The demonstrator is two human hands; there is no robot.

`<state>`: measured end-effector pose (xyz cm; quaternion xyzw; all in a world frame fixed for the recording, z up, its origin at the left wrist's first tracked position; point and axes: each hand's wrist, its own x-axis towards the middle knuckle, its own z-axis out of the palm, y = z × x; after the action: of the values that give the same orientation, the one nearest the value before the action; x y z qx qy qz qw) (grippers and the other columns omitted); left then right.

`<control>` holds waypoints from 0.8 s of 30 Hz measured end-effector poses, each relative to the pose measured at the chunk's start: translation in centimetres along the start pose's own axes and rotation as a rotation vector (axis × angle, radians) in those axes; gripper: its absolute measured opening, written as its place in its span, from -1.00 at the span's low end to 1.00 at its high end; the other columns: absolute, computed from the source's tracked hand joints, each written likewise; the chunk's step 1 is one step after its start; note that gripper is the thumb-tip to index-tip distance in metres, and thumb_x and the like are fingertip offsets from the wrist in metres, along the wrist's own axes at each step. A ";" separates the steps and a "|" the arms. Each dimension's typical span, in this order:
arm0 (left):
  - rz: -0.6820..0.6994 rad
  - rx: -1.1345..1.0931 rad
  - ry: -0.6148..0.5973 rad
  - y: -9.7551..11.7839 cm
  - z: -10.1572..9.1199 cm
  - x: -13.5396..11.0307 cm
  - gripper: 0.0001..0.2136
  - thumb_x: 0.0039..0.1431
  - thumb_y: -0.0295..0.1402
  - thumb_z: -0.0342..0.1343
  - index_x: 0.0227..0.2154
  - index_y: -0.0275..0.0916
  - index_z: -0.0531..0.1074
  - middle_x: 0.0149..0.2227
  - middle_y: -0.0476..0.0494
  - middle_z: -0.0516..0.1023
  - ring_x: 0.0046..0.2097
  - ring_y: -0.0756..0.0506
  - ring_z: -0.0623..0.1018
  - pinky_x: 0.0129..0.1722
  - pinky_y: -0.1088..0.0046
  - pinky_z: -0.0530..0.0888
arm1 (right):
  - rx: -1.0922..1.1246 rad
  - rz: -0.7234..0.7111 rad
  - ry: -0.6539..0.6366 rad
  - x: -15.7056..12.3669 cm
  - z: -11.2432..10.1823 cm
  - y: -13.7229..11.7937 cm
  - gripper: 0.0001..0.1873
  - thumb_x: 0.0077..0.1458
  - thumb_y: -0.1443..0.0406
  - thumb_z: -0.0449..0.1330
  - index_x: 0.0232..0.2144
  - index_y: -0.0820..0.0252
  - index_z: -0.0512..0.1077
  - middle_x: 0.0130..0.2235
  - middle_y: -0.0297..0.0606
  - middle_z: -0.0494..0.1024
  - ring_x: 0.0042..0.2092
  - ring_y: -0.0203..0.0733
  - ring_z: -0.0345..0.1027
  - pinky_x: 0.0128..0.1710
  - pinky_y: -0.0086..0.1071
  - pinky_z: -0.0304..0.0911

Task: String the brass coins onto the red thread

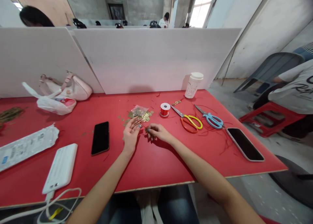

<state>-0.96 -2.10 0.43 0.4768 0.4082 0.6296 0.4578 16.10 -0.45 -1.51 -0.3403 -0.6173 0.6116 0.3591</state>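
Observation:
Above the red tabletop, my left hand [131, 133] is closed in a pinch on a thin red cord [143, 126]. My right hand [157, 133] is closed close beside it, its fingertips on a small dark brass coin [146, 130] at the cord; the fingers partly cover it. Just beyond both hands lies a pile of brass coins [146, 116] with a clear plastic bag [140, 110] among them. A spool of red cord [165, 110] stands upright to the right of the pile.
To the right lie scissors with red and yellow handles [192, 123], blue-handled scissors [213, 120], loose red cord and a phone [245, 144]. A lidded cup [194, 85] stands behind. On the left are another phone [100, 138], a white power bank [60, 168] and a handbag [77, 87].

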 end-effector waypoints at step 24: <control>-0.107 0.268 -0.252 -0.7 -0.7 0.6 -0.69 -0.01 -0.21 0.29 -0.20 -0.22 0.49 -0.25 -0.14 0.59 -0.27 -0.10 0.57 -0.28 0.41 0.52 | -0.021 -0.046 0.114 -0.3 0.1 -0.5 -0.73 0.15 0.10 0.16 -0.36 0.21 0.37 -0.49 -0.35 0.52 -0.58 -0.37 0.36 -0.65 -0.55 0.18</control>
<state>-1.58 -1.39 -0.25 0.5862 0.4526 0.4795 0.4708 16.17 -0.74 -1.01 -0.3643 -0.6097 0.5764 0.4041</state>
